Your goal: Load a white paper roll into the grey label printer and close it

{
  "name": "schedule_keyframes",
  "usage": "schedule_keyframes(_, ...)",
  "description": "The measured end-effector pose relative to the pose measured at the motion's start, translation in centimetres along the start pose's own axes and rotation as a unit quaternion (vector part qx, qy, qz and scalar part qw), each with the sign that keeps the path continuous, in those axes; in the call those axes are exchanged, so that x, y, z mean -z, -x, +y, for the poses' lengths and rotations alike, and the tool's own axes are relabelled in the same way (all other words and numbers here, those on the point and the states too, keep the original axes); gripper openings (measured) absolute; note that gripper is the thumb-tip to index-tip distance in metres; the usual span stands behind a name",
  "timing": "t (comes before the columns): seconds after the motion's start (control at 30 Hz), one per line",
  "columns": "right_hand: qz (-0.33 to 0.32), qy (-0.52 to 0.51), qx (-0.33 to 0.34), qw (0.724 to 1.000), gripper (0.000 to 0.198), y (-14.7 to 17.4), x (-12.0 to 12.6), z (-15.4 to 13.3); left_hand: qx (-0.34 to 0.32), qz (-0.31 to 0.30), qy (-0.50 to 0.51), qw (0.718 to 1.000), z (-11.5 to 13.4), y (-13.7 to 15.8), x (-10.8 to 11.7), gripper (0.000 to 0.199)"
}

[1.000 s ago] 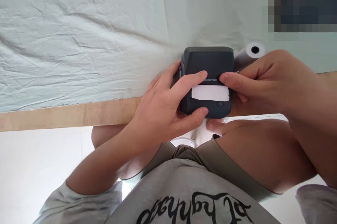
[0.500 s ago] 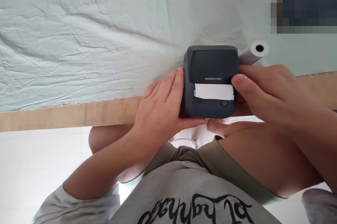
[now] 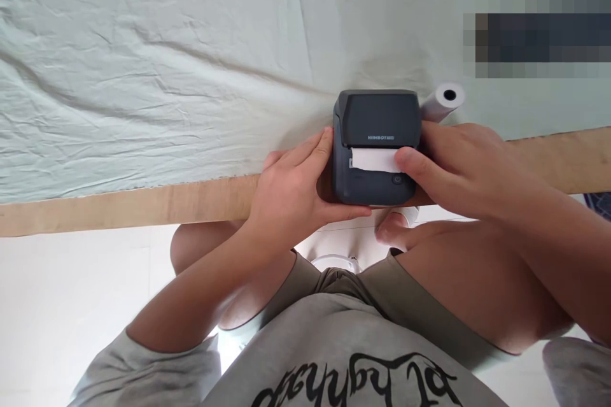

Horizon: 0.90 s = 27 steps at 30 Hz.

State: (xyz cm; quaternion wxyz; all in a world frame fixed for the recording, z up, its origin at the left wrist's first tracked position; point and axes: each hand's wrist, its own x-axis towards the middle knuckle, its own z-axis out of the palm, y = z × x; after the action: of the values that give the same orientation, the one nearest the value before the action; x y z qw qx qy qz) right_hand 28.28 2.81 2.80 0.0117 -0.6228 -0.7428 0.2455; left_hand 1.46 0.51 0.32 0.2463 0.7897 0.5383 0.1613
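A dark label printer (image 3: 380,115), lettered NIIMBOT, stands at the front edge of the table. A white paper strip (image 3: 373,159) sticks out of its front slot, above a round power button. My left hand (image 3: 293,181) grips the printer's left side, its thumb stretched along the lower front edge. On the other side, my right hand (image 3: 461,162) is closed about the printer's right side. Its thumb lies over the right end of the strip; its other fingers are partly hidden. Just behind the right hand, a white paper roll (image 3: 439,103) with a dark core rests on the table.
A pale green cloth (image 3: 191,88) with creases covers the table, leaving a bare wooden edge (image 3: 200,204) along the front. A blurred-out dark object (image 3: 544,37) lies at the far right. My legs and a light floor show below the edge.
My right thumb has moved from the printer's right edge onto the paper strip's right end. The view has shifted slightly; my left hand keeps its hold on the printer.
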Motion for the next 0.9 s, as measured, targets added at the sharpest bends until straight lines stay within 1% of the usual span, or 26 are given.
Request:
schedule_keyframes(0.07, 0.018, -0.034, -0.027, 0.999, 0.074, 0.2, 0.1, -0.2, 0.004, -0.005, 0.02, 1.0, 0.1, 0.1, 0.4, 0.117)
schedule_keyframes(0.1, 0.034, -0.051, -0.041, 0.997, 0.066, 0.4, 0.1, -0.4, 0.004, -0.005, 0.032, 0.999, 0.1, 0.1, 0.6, 0.111)
schedule_keyframes(0.17, 0.089, -0.101, -0.063, 0.989, 0.051, 0.8, 0.3, -1.1, 0.002, 0.0, 0.045, 0.999, 0.2, 0.2, 0.8, 0.095)
schedule_keyframes(0.2, 0.121, -0.128, -0.063, 0.982, 0.047, 1.0, 0.4, -1.5, -0.003, 0.0, 0.042, 0.999, 0.2, 0.3, 0.8, 0.089)
schedule_keyframes(0.27, 0.191, -0.191, -0.043, 0.962, 0.042, 1.1, 0.6, -2.4, -0.016, -0.003, 0.022, 1.0, 0.2, 0.4, 0.7, 0.084)
schedule_keyframes(0.33, 0.242, -0.229, -0.004, 0.943, 0.031, 1.0, 1.0, -3.2, -0.032, -0.01, 0.004, 0.999, 0.1, 0.5, 0.5, 0.086)
schedule_keyframes(0.37, 0.254, -0.229, 0.012, 0.94, 0.026, 0.8, 1.3, -3.4, -0.04, -0.01, 0.0, 0.999, 0.1, 0.5, 0.4, 0.087)
schedule_keyframes(0.43, 0.281, -0.191, 0.03, 0.94, 0.027, 0.4, 1.8, -3.6, -0.053, -0.007, -0.002, 0.999, -0.2, 0.5, 0.3, 0.087)
schedule_keyframes(0.5, 0.316, -0.107, 0.04, 0.942, 0.033, -0.2, 2.3, -3.5, -0.06, -0.002, -0.004, 0.998, -0.3, 0.6, 0.3, 0.089)
schedule_keyframes(0.53, 0.318, -0.061, 0.044, 0.945, 0.033, -0.5, 2.5, -3.5, -0.062, -0.001, -0.005, 0.998, -0.3, 0.6, 0.3, 0.091)
schedule_keyframes(0.57, 0.305, -0.019, 0.047, 0.951, 0.032, -0.9, 2.7, -3.5, -0.063, -0.003, -0.006, 0.998, -0.4, 0.6, 0.4, 0.092)
schedule_keyframes(0.6, 0.273, 0.02, 0.044, 0.961, 0.029, -1.2, 3.0, -3.6, -0.063, -0.005, -0.006, 0.998, -0.4, 0.6, 0.4, 0.093)
schedule_keyframes(0.67, 0.173, 0.094, 0.008, 0.98, 0.024, -1.9, 3.4, -4.0, -0.063, -0.011, -0.004, 0.998, -0.3, 0.6, 0.4, 0.092)
schedule_keyframes(0.7, 0.128, 0.131, -0.018, 0.983, 0.026, -2.3, 3.7, -4.3, -0.064, -0.012, -0.002, 0.998, -0.4, 0.6, 0.4, 0.092)
schedule_keyframes(0.77, 0.061, 0.201, -0.059, 0.976, 0.034, -2.9, 4.1, -5.0, -0.066, -0.012, 0.002, 0.998, -0.4, 0.6, 0.3, 0.092)
schedule_keyframes(0.8, 0.036, 0.226, -0.067, 0.971, 0.036, -3.1, 4.2, -5.4, -0.069, -0.01, 0.003, 0.998, -0.5, 0.6, 0.2, 0.092)
schedule_keyframes(0.9, -0.011, 0.249, -0.042, 0.968, 0.036, -3.9, 4.3, -6.2, -0.083, -0.004, 0.001, 0.997, -0.8, 0.7, 0.1, 0.095)
